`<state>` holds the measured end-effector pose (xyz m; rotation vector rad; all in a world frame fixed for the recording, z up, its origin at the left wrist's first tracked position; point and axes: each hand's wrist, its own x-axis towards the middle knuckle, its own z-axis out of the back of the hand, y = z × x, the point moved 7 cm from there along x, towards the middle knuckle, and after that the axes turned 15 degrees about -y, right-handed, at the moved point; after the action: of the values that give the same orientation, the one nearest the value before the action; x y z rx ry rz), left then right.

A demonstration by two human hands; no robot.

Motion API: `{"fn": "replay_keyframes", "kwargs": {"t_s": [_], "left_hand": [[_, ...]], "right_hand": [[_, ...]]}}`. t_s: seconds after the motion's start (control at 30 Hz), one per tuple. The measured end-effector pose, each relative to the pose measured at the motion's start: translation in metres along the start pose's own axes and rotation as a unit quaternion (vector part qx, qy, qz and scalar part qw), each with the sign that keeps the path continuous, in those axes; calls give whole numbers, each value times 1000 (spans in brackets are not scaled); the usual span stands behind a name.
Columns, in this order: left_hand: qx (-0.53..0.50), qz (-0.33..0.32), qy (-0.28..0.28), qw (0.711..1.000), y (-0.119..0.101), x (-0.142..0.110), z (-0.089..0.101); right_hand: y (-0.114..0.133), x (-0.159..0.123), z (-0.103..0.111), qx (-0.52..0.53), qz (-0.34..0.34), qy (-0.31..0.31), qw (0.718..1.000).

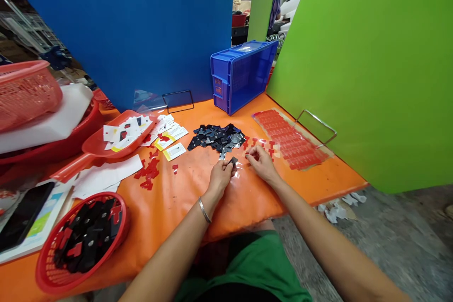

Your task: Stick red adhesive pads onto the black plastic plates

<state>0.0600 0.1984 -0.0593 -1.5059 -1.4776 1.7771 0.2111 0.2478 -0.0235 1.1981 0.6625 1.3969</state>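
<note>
My left hand [220, 177] is closed on a small flat black piece [233, 161], held just in front of the pile of black pieces [219, 137]. To its right, my right hand [264, 164] has thumb and fingertips brought together in a pinch. Whatever sits between those fingertips is too small to make out. Small red T-shaped pieces [272, 143] lie right beside and behind the right fingers. Further right, a sheet covered with rows of red pieces [288, 139] is stuck to the orange table [184, 212].
A blue crate [221, 82] stands on its side at the back. Leftward are loose red pieces [148, 170], a red scoop [94, 144] with white cards, and a red basket [123, 226] of black and red pieces. A phone [26, 214] lies far left. Blue and green panels enclose the table.
</note>
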Motion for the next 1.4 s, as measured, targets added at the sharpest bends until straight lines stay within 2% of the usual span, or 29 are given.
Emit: {"fn": "replay_keyframes", "kwargs": {"t_s": [0.17,0.4,0.53,1.4], "left_hand": [[-8,3,-2,1000,-6,-14,12],[-49,78,43,995,15,-58,58],[-75,108,41,991,28,-69,69],[-84,92,41,991,32,-66,69]], "right_hand": [[8,-18,3,83,-71,-21,994],[35,-97,-23,121,-113,8,986],[36,-121,-30,104,-108,-13,989],[28,-135,-38,78,-108,-14,991]]}}
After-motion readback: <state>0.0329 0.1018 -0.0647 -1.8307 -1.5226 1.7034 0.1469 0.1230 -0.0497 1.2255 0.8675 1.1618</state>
